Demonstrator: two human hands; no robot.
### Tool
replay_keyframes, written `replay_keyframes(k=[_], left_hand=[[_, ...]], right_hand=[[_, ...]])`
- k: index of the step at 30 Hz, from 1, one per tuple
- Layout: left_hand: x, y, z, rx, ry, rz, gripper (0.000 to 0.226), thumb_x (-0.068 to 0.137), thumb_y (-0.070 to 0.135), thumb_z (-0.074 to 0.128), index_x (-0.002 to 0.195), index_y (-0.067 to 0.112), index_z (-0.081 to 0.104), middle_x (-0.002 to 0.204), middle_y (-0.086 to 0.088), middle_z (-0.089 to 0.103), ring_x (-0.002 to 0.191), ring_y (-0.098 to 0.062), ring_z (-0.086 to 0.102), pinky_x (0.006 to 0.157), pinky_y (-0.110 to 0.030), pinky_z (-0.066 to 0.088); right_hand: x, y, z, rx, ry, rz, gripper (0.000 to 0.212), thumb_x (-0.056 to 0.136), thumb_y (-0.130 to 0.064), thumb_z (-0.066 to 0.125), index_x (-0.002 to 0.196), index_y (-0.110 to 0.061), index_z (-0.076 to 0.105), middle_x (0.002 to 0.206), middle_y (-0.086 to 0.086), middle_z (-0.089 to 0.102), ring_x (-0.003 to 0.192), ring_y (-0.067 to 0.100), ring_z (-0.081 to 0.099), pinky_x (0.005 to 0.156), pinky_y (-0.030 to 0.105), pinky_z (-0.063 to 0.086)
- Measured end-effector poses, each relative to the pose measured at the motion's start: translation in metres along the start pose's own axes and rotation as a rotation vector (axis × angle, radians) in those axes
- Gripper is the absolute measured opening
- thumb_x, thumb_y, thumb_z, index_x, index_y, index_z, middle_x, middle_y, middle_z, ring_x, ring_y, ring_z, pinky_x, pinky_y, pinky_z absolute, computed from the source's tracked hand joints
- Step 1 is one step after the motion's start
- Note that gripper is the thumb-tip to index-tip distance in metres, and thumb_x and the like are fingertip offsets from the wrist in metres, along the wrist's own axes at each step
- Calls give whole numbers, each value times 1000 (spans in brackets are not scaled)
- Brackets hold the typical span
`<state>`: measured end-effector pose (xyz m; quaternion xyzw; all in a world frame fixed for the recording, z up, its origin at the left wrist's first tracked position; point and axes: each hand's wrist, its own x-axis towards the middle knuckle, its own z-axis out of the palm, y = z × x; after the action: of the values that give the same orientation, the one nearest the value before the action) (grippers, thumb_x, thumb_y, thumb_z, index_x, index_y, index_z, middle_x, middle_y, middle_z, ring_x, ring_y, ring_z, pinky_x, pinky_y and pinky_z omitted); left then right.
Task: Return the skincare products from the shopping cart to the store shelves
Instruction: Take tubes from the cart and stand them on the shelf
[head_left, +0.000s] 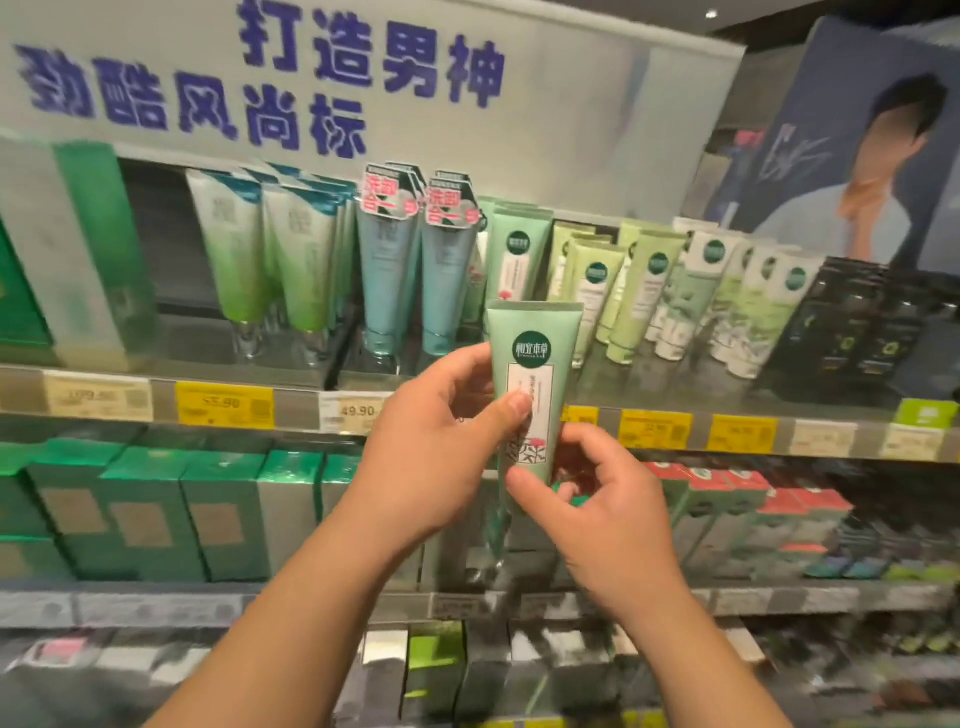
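Note:
A pale green skincare tube (532, 364) with a dark round logo and a white label stands upright, cap down, in front of the top shelf (519, 410). My left hand (441, 447) grips its middle, thumb across the label. My right hand (597, 499) pinches its lower end near the green cap. A matching green tube (519, 254) stands on the shelf right behind it, in a row of similar tubes.
Blue tubes (415, 270) and green-white tubes (260, 260) stand to the left, light green and white tubes (675, 291) to the right, black boxes (852, 327) farther right. Green boxes (156, 509) fill the lower shelf. Yellow and white price tags line the shelf edge. A sign with blue characters hangs above.

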<state>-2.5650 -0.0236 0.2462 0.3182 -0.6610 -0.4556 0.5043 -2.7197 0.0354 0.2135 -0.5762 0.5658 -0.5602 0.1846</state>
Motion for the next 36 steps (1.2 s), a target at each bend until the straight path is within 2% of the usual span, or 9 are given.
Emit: replay_keyframes(k=[5,8,13,18,23,26,30,33,36], left_hand=[[5,-4,-12,92,-56,-27,46,86,37,63,131,45,64,122,21,71,109,-9,69,97,-46,54],[9,-3,-15,149,-65,-33,61,81,54,60,142,48,56,134,22,64,116,-8,65,102,-51,52],[32,5,-17,175,-57,-33,68,78,58,58,144,46,54,133,20,66,117,-8,65,106,-47,50],[55,10,-11,147,-14,-32,72,76,59,65,145,46,50,133,17,67,124,-8,63,109,-51,47],[70,3,-8,240,14,-56,71,76,57,65,144,47,50,127,29,67,117,2,64,108,-44,49],[75,-1,-8,336,29,-88,73,78,60,64,148,46,48,131,28,65,119,10,59,110,-37,48],[85,-9,-9,506,-10,-108,65,89,59,62,150,49,43,134,28,63,117,10,60,109,-32,48],[90,-7,-9,599,-43,-106,60,94,54,61,151,50,42,140,27,59,124,12,54,106,-16,43],[93,-4,-10,651,-78,-109,60,96,54,57,153,51,37,136,29,61,104,9,64,93,-18,50]], right_hand=[[23,-7,11,69,25,-10,17,78,-22,84,90,-29,74,67,-16,67,52,3,40,49,19,38],[41,-12,7,100,6,-20,13,82,-22,83,91,-22,74,63,-19,64,51,3,39,49,16,38],[76,-17,1,114,-44,-52,13,84,-21,84,96,-23,77,81,-6,76,63,8,57,58,20,49],[110,-16,-2,88,-59,-85,14,84,-23,83,96,-21,76,74,-18,73,59,-2,59,57,11,45],[135,-8,0,-50,-87,-57,31,81,-31,85,108,-29,70,84,-26,74,71,-4,69,66,19,57],[141,-3,2,-164,-105,-45,28,81,-35,86,100,-29,68,82,-31,70,70,-7,66,61,12,50],[147,4,6,-271,-113,-5,26,81,-34,86,96,-27,65,74,-19,71,69,-10,65,57,10,47],[151,8,10,-331,-110,32,27,80,-35,85,96,-27,65,76,-16,71,67,-9,64,53,10,43],[153,7,14,-408,-112,48,27,82,-39,83,97,-28,64,78,-15,71,65,-7,63,51,11,41]])
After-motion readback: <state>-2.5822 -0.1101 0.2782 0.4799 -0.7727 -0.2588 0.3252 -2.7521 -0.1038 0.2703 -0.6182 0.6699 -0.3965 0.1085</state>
